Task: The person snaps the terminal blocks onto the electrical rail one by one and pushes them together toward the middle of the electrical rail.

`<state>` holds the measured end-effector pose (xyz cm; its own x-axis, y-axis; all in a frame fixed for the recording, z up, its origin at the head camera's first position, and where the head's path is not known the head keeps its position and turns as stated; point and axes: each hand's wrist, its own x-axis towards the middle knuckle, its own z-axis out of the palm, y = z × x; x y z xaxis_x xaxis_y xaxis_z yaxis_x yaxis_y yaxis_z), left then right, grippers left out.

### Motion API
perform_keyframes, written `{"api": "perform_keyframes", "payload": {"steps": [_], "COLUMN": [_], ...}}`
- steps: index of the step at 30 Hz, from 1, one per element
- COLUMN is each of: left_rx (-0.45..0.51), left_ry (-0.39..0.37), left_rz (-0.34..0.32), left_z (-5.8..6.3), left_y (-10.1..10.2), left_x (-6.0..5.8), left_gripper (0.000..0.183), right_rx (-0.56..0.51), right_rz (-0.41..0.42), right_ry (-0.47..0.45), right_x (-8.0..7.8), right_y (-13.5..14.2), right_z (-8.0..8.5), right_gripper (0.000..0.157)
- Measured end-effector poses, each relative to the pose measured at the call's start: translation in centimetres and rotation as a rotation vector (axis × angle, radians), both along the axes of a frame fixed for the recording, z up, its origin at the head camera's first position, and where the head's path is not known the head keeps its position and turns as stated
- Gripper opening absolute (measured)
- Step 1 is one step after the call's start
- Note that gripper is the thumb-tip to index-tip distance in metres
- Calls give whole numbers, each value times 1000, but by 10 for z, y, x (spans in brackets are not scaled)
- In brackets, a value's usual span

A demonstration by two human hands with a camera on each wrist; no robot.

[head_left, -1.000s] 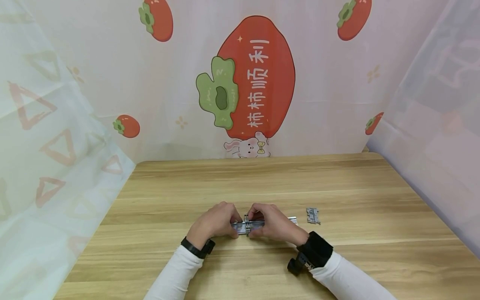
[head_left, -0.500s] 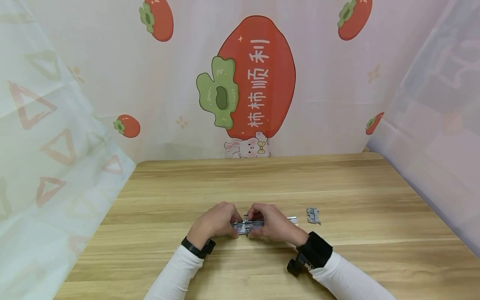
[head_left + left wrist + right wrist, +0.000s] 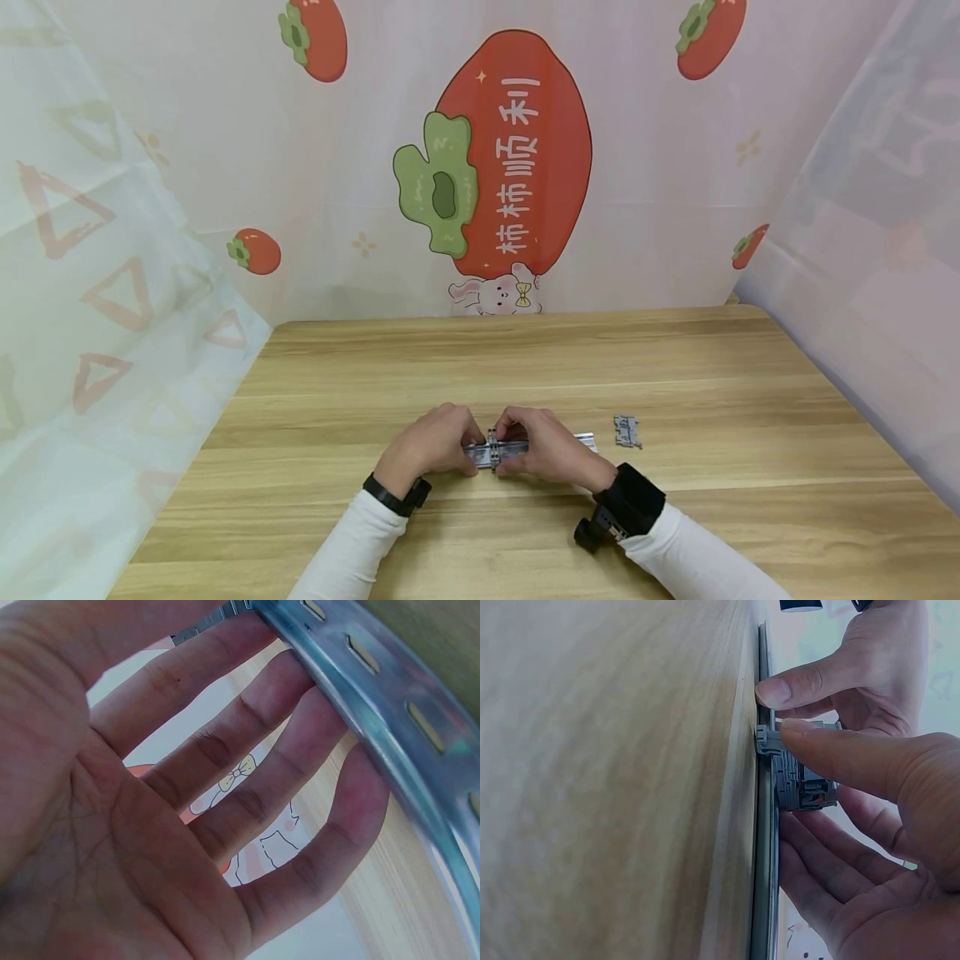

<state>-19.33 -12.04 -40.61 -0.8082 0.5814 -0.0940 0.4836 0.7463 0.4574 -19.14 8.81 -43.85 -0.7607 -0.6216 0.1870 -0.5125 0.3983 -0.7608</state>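
Note:
A slotted metal DIN rail (image 3: 586, 440) lies across the middle of the table, partly covered by both hands. Grey terminal blocks (image 3: 802, 776) sit crosswise on it between the hands. My left hand (image 3: 435, 440) holds the rail just left of the blocks, thumb on the near edge. Along the far edge, its fingertips (image 3: 360, 776) touch the metal in the left wrist view. My right hand (image 3: 551, 450) pinches the blocks, with its thumb (image 3: 802, 729) on their near end in the right wrist view; some fingers are behind them.
Another grey terminal block (image 3: 627, 432) lies flat on the wooden table (image 3: 480, 358), right of the rail's end. A printed curtain (image 3: 337, 183) hangs behind the table, and pale sheets flank both sides. Each wrist wears a black strap with a small camera.

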Motion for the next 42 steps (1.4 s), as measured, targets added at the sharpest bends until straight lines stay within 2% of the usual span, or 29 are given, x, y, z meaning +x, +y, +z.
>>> {"api": "perform_keyframes", "payload": {"steps": [16,24,30,36,42], "left_rx": [4,-7,-23,-20,-20], "left_ry": [-13,-28,-30,-22,-16], "left_rz": [4,26,42,47,46], "left_z": [1,1,1,1,1], "left_y": [0,0,1,1,1], "left_x": [1,2,3,4,3], "left_gripper": [16,18,21,24,24], "right_rx": [-2,25,103,235,363], "right_rz": [2,-13,-39,-100,-104], "right_ry": [-36,-37,3,57,71], "right_x": [-1,-6,-14,-21,-23], "right_y": [5,17,39,62,82], "right_z": [7,20,32,42,53], "right_gripper": [40,42,43,46,50]}}
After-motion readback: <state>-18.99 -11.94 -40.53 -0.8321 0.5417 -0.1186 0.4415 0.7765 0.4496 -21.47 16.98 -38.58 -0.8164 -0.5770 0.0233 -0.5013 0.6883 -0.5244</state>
